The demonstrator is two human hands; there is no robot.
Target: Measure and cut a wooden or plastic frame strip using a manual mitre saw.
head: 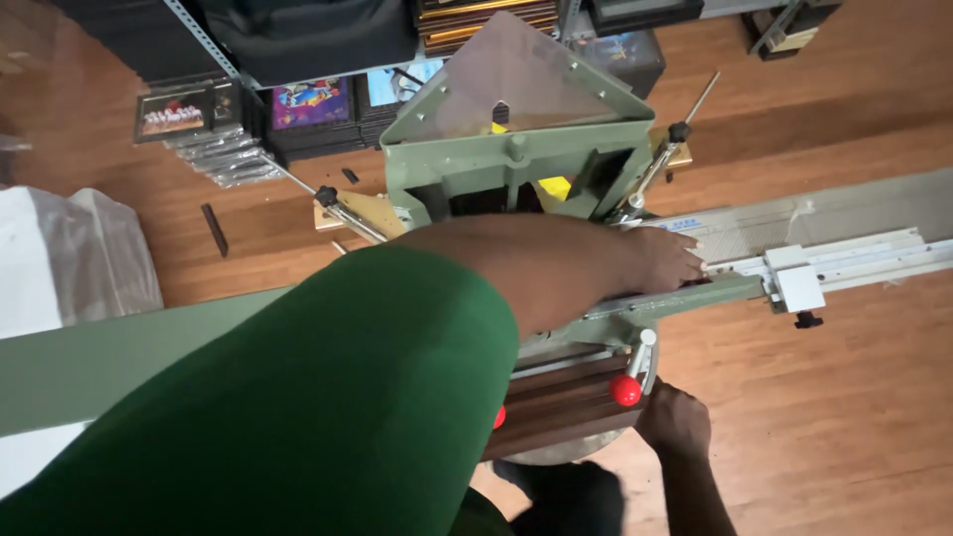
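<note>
My left hand [660, 260], at the end of a green-sleeved arm, reaches across a green mitre cutting machine [516, 149] and lies flat on its fence, fingertips against the white measuring rail [854, 253]. Low down, my right hand [675, 422] is curled at the machine's near edge, just right of a lever with a red knob [625, 389]. What its fingers close on is hidden. A dark wooden moulding strip [566, 402] lies on the machine's bed beside that lever.
A white sliding stop [797, 278] sits on the rail to the right. The machine's green extension arm [99, 357] runs left. Framed pictures [189, 109] and a white wrapped bundle [69, 258] stand on the wooden floor by a metal shelf.
</note>
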